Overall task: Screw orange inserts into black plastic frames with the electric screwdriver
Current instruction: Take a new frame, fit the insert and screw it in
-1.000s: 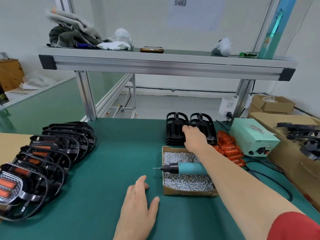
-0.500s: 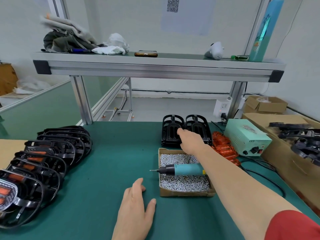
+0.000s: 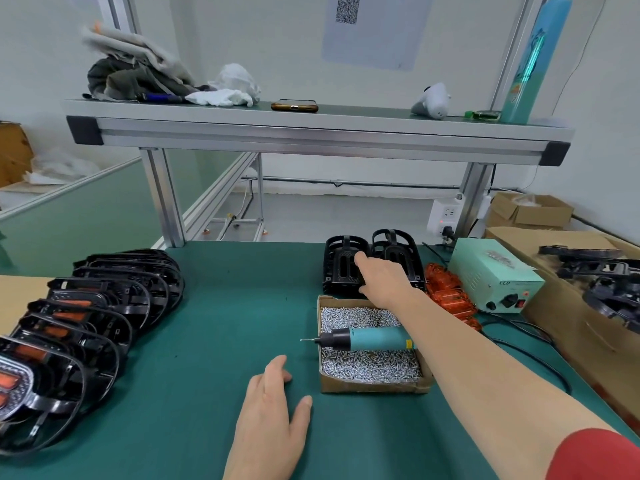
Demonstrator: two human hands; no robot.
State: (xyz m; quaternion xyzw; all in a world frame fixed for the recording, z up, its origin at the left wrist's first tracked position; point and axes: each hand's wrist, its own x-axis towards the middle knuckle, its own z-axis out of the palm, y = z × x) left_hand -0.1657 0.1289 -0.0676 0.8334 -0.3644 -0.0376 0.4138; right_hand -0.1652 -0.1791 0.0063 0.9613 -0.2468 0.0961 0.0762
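Firstly, right hand: fingers outstretched, forefinger and thumb resting on the left of two black plastic frames stacked side by side at the far edge of the green tabletop. Left hand: fingers relaxed, palm flat on the tabletop, holding nothing. Electric screwdriver: teal body, lying unheld across a cardboard box of silver screws, bit pointing left, just in front of the frames. Orange inserts: loose heap just right of the frames, beside a pale green power unit. Overlapping row of frames, orange showing inside: far left.
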